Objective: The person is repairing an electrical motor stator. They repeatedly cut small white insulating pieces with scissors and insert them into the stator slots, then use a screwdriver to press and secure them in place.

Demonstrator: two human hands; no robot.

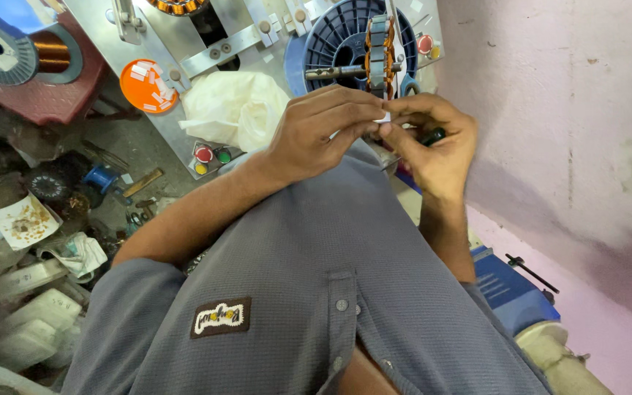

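— Hands up close at the machine now. Left hand and right hand meet fingertip to fingertip, pinching a small white slip between them.

— Where is that slip sitting?

— Just under the stator core, the one with copper windings, mounted upright on the steel shaft in front of the blue spool. Slip and core look to be touching, though I can't tell for sure.

— Anything else in the right hand?

— A dark, slim tool tucked under its curled fingers.

— And around them?

— White plastic bag bunched on the machine panel, an orange disc beside it, red, green and yellow buttons below. Copper wire reel far left.
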